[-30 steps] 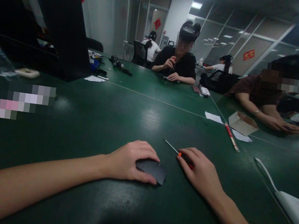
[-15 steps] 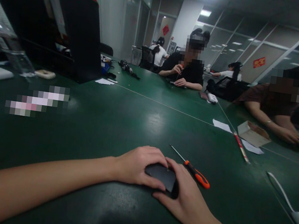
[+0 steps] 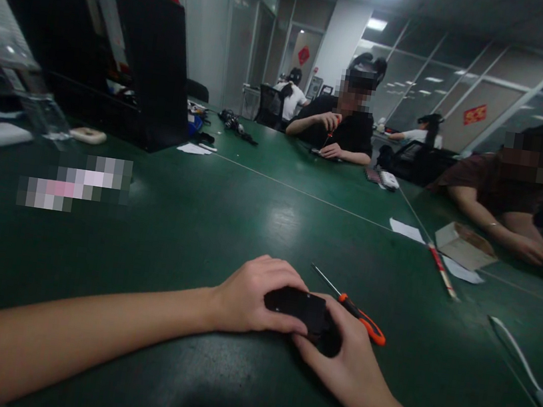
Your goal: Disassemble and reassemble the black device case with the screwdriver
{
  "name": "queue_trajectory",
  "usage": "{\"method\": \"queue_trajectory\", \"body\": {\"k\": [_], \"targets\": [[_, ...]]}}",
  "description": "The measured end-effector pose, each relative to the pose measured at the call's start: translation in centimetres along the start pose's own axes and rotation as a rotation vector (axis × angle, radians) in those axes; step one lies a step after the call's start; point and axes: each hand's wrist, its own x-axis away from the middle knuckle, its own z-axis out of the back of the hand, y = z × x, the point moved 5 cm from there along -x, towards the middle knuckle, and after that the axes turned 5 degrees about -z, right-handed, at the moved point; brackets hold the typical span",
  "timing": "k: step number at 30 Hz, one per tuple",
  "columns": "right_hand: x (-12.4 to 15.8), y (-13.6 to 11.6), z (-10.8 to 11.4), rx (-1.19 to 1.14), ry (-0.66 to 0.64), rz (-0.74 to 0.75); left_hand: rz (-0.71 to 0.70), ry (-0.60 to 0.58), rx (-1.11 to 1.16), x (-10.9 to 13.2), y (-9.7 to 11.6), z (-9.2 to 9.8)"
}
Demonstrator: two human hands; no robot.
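Both my hands hold a small black device (image 3: pixel 300 307) just above the green table (image 3: pixel 186 232). My left hand (image 3: pixel 251 295) wraps its fingers over the device's left side and top. My right hand (image 3: pixel 347 362) grips it from the right and below. An orange-handled screwdriver (image 3: pixel 352 307) lies on the table just beyond my right hand, its thin metal tip pointing away to the left, and neither hand touches it.
A black open case (image 3: pixel 120 54) and a clear bottle (image 3: pixel 34 96) stand far left. A red-and-white stick (image 3: pixel 442 271), a small cardboard box (image 3: pixel 465 246) and paper slips lie to the right. Other people sit working across the table. A white object (image 3: pixel 538 389) lies at the right edge.
My right hand let go of the screwdriver, which now lies on the table, and moved onto the black device. Both hands have since tilted the device up off the table.
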Motion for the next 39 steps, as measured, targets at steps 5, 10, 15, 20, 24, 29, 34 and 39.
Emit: {"method": "queue_trajectory", "body": {"k": [5,10,15,20,24,29,34,39], "targets": [[0.4,0.9,0.2,-0.041,0.09,-0.058,0.106,0.127,0.109,0.0,-0.4,0.8],[0.2,2.4,0.4,-0.401,0.17,-0.179,0.444,0.309,0.486,0.2,-2.9,0.4],[-0.1,3.9,0.0,-0.935,0.083,-0.494,0.837,0.497,1.047,0.8,-5.5,-0.8],[-0.1,3.6,-0.2,-1.165,-0.093,-0.596,0.949,0.371,1.313,0.7,-5.4,-1.4],[-0.4,3.2,0.1,-1.137,-0.136,-0.468,0.922,0.15,1.545,0.6,-4.4,-2.3],[-0.2,3.0,0.2,-0.991,-0.144,-0.365,0.857,0.155,1.631,0.4,-3.7,-2.2],[0.0,3.3,0.2,-1.035,-0.104,-0.389,0.789,0.191,1.532,0.2,-3.7,-2.0],[0.0,3.5,0.1,-1.157,-0.035,-0.438,0.808,0.177,1.475,0.4,-3.8,-2.0]]}}
